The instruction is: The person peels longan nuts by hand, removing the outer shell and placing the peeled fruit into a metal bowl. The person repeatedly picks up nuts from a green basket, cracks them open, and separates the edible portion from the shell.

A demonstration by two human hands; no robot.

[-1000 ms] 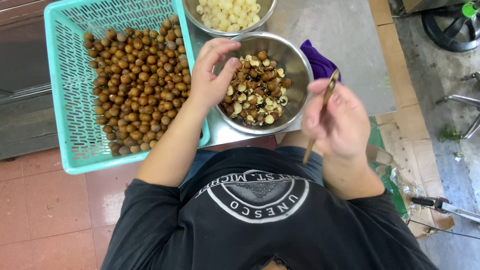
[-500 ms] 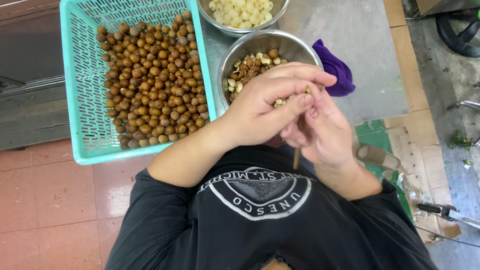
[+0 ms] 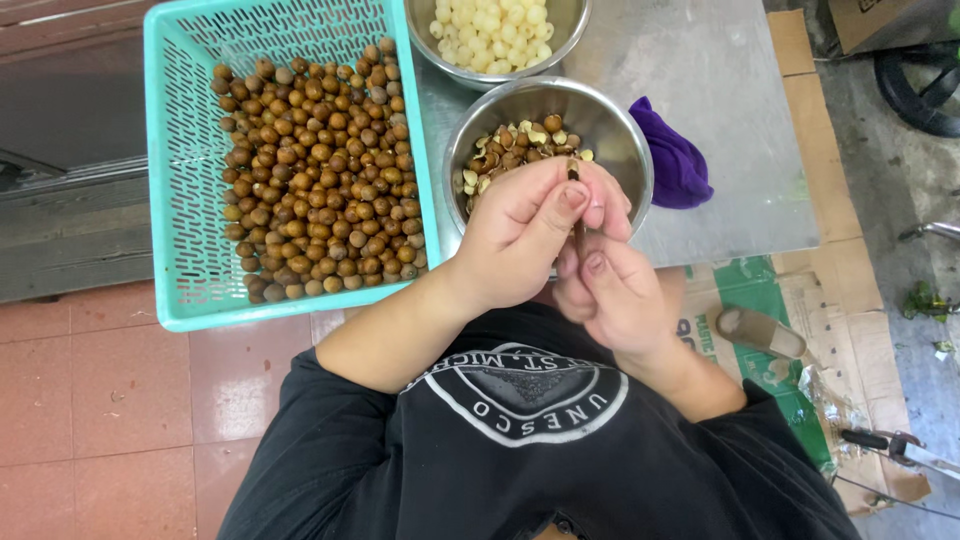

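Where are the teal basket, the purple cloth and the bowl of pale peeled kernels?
teal basket (image 3: 168,180): head view, on its bare left wall.
purple cloth (image 3: 672,160): head view, on the middle of the bunched fabric.
bowl of pale peeled kernels (image 3: 572,32): head view, on its right inner wall.

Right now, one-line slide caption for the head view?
Both hands, left and right, work one nut over a steel bowl of shells, beside a teal basket.

Person: black short-sleeved cotton T-shirt (image 3: 520,450) with a round white printed emblem (image 3: 528,392) on the chest, bare forearms, and one brown sandal (image 3: 762,333).
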